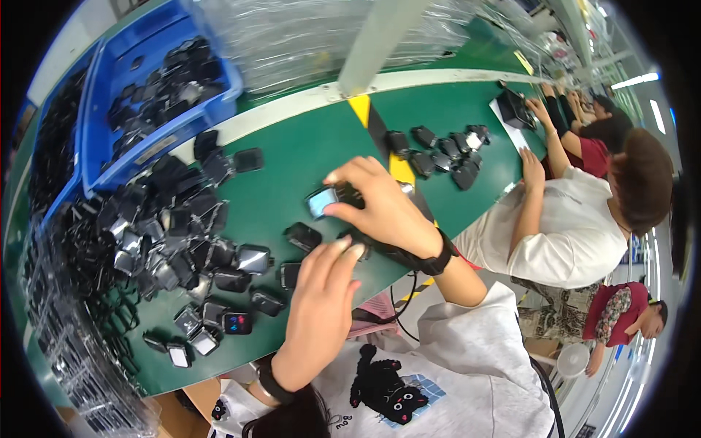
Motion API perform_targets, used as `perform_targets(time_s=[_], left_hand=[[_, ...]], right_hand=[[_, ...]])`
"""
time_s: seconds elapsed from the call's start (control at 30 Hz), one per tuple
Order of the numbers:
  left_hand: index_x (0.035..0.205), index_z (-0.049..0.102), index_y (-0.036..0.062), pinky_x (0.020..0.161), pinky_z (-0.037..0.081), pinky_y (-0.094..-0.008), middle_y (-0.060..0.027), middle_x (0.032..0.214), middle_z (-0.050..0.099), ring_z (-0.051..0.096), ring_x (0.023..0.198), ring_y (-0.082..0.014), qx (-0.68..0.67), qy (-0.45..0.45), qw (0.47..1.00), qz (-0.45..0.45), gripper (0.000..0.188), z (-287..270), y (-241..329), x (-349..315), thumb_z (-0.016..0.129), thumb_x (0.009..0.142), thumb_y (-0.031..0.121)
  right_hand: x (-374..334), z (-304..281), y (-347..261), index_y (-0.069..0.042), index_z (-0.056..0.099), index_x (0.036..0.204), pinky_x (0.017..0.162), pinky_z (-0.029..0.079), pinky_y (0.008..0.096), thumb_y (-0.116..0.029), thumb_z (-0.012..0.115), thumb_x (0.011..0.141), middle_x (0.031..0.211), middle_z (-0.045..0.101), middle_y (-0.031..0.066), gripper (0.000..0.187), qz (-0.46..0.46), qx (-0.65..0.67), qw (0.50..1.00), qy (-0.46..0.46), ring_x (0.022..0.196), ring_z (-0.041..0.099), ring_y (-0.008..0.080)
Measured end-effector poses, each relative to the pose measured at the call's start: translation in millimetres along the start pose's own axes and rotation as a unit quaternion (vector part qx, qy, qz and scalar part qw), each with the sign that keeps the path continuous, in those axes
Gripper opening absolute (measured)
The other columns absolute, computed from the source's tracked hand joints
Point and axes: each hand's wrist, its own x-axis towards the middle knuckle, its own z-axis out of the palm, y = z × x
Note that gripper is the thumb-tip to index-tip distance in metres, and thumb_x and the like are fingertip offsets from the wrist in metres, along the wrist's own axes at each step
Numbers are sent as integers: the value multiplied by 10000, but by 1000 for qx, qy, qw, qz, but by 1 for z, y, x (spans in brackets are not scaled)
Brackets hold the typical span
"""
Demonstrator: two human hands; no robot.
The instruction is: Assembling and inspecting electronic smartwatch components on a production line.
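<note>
1. Lit-screen device (321, 202) is showing pale blue over the green table (292, 139), mid-bench; can't tell if it's touching the surface.
2. Right hand (391, 208) is pinching it, thumb and forefinger.
3. Left hand (321, 314) is hovering fingers-forward near dark units; can't tell whether it's grasping one.
4. Device pile (175, 241) is lying left, blue bin (219, 109) standing beyond.

We are facing a table (285, 142) with a heap of watches (179, 220) lying on its left, a bin (212, 115) standing behind the heap and another bin (62, 200) left of that. Our right hand (387, 210) is holding a watch (321, 202); our left hand (319, 317) is hovering nearer us. Past a tape strip (401, 169), more watches (422, 163) are lying.
</note>
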Motion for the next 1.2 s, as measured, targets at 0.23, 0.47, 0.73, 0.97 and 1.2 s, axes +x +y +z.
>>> perform_targets(time_s=[0.23, 0.47, 0.73, 0.97, 1.2], left_hand=[[964, 588, -19, 881, 490, -372, -179, 1252, 526, 533, 1124, -306, 193, -77, 978, 36, 236, 35, -9, 17, 584, 728, 2], [965, 638, -1, 818, 554, -352, -187, 1220, 442, 598, 1035, -319, -83, 163, 983, 21, 345, 10, -16, 0, 568, 690, -198], [1054, 586, 36, 865, 543, -334, -147, 1225, 418, 606, 1043, -269, -8, 208, 978, 33, 457, -23, -15, -26, 730, 643, -104], [1269, 363, 36, 901, 523, -391, -186, 1247, 387, 554, 1092, -328, 17, 187, 980, 61, 705, -8, -17, -27, 692, 672, -143], [1275, 282, -29, 908, 462, -408, -207, 1197, 381, 519, 1054, -342, -53, 95, 994, 16, 763, 46, -23, -19, 738, 665, -72]], right_hand=[[5, -33, -1, -26, 598, 1076, 703, 488, 325, -94, 706, 805, 995, 598, 101, 300, 50, 41, 998, 15, 789, 587, 233], [3, -42, -46, 15, 614, 998, 652, 497, 289, -84, 657, 848, 781, 623, 93, 185, 36, 169, 966, -191, 732, 625, 206], [-13, -17, -90, 27, 631, 943, 646, 516, 268, -2, 652, 839, 815, 660, 98, 110, 145, 288, 940, -114, 720, 656, 158], [-40, -1, -95, 15, 617, 891, 657, 516, 276, 36, 703, 775, 877, 672, 118, 146, 170, 266, 949, 11, 716, 654, 178], [-82, -7, -66, -29, 579, 883, 788, 464, 334, 32, 678, 769, 1024, 563, 118, 162, 81, 196, 974, 85, 921, 578, 252]])
